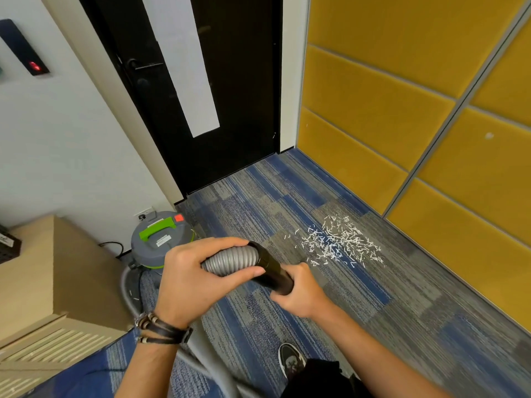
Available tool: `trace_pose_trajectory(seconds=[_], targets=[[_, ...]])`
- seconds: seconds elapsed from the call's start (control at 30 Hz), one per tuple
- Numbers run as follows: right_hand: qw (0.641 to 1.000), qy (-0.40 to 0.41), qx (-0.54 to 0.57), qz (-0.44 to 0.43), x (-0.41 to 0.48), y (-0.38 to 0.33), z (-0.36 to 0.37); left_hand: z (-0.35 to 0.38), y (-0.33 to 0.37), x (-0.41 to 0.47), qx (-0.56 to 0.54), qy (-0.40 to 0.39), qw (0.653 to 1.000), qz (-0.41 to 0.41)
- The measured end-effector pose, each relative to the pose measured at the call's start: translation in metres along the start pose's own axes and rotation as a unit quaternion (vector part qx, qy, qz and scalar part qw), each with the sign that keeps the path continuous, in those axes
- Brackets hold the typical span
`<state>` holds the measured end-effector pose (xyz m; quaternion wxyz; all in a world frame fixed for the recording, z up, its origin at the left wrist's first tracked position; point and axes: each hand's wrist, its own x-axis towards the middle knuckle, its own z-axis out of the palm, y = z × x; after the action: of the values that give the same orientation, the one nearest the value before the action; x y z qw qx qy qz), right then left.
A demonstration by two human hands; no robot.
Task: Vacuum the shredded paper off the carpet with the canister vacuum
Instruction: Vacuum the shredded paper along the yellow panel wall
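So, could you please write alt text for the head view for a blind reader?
A person's left hand grips a grey ribbed vacuum hose and the right hand grips its black end piece. Shredded paper lies on the blue-grey carpet ahead, near a yellow padded wall; the canister vacuum stands at left.

Blue-and-grey streaked patchwork carpet [258, 196]; white shredded paper [339, 242]; grey canister vacuum [152, 251] with green handle [156, 227] and red button [178, 217]; silver ribbed hose [230, 261]; black cuff [271, 267]; black door [238, 81] with white strip [184, 67]; mustard-yellow wall panels [373, 110].
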<state>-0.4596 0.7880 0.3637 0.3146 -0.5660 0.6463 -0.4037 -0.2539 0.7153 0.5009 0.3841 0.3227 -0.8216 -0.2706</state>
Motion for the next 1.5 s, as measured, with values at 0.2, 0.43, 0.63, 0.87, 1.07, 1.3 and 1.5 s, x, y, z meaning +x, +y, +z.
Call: trace_pose_trajectory(seconds=[0.2, 0.43, 0.63, 0.87, 1.07, 1.3, 1.5], targets=[[1.0, 0.005, -0.021, 0.01, -0.018, 0.002, -0.013, 0.007, 0.007, -0.008, -0.014, -0.004, 1.0, 0.004], [1.0, 0.014, 0.008, -0.01, -0.014, -0.013, -0.013, 0.006, 0.008, -0.009, 0.004, -0.005, 1.0, 0.021], [1.0, 0.015, 0.002, 0.005, -0.021, -0.002, -0.008, 0.006, 0.011, -0.009, -0.012, -0.018, 1.0, 0.02], [0.999, -0.024, -0.03, -0.003, 0.001, 0.0, -0.013, 0.002, 0.0, -0.004, 0.032, 0.023, 0.999, 0.017], [0.998, -0.049, -0.025, 0.016, 0.036, 0.008, -0.011, 0.017, -0.013, 0.006, 0.047, 0.001, 0.999, -0.001], [0.998, -0.053, -0.025, 0.008, 0.041, 0.024, -0.013, 0.019, -0.025, 0.017, 0.016, -0.001, 0.999, -0.029], [0.997, -0.058, -0.04, -0.006, 0.055, 0.034, -0.016, 0.023, -0.03, 0.019, 0.06, 0.027, 0.997, -0.046]])
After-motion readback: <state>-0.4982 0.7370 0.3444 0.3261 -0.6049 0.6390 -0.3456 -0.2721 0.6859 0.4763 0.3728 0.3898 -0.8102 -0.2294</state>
